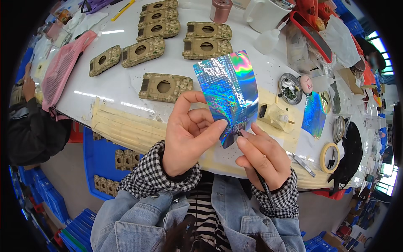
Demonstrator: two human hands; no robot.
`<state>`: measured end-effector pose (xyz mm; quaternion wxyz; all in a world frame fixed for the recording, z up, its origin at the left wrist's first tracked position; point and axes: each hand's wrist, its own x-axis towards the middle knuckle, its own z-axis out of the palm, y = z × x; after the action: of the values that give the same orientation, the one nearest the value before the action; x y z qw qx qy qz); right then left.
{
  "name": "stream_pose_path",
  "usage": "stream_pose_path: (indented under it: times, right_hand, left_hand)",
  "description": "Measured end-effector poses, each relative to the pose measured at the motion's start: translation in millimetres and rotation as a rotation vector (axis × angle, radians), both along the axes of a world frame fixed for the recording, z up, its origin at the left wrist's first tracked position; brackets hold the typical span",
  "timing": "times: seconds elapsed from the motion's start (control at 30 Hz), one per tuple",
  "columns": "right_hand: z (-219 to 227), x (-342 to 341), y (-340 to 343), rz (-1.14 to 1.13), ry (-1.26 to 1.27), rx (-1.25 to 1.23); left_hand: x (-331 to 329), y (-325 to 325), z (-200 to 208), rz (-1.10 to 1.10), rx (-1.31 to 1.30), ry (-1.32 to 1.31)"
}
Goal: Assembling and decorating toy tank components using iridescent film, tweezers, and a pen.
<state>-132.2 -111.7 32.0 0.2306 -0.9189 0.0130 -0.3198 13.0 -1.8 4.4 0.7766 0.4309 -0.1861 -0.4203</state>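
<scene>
My left hand [191, 130] pinches a shiny holographic sheet [226, 90] by its left edge, between thumb and fingers. The sheet is tilted up over the table's front edge, with rows of small marks on its blue part. In my right hand [266, 157] is a pair of slim black tweezers [264, 188], their tip against the sheet's lower corner. Whether the tip grips anything is too small to tell. Beyond my left hand lies a camouflage-painted toy tank hull [166, 87] with a round hole on top. Past the sheet on the right sits a tan turret-like part [277, 116].
Several more tank hulls [208, 47] stand at the back. To the right are a round metal dish [290, 89], another holographic sheet [314, 115], a tape roll [330, 158] and a knife [304, 165]. A blue tray [93, 161] of parts sits below the table edge; another person [31, 126] is at left.
</scene>
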Motion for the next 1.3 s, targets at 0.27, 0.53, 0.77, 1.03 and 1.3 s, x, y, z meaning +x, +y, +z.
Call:
stream_pose_path:
  times: [0.27, 0.53, 0.77, 1.03, 1.3]
  right_hand:
    - [0.2, 1.0, -1.1, 0.016, 0.006, -0.02]
    - [1.6, 1.4, -0.4, 0.017, 0.004, -0.031]
    - [-0.6, -0.2, -0.7, -0.016, -0.007, 0.0]
    - [-1.7, 1.2, -1.7, -0.027, 0.008, -0.015]
    - [-1.7, 1.8, -1.3, -0.022, 0.013, -0.014]
  left_hand:
    - [0.3, -0.3, -2.1, -0.024, -0.024, 0.013]
    - [-1.2, -3.0, 0.3, -0.008, -0.035, 0.002]
    - [-0.8, -3.9, -0.7, 0.005, -0.026, -0.006]
    - [0.0, -3.1, -3.1, -0.001, 0.003, -0.053]
    - [-1.6, -3.0, -3.5, 0.023, -0.019, -0.06]
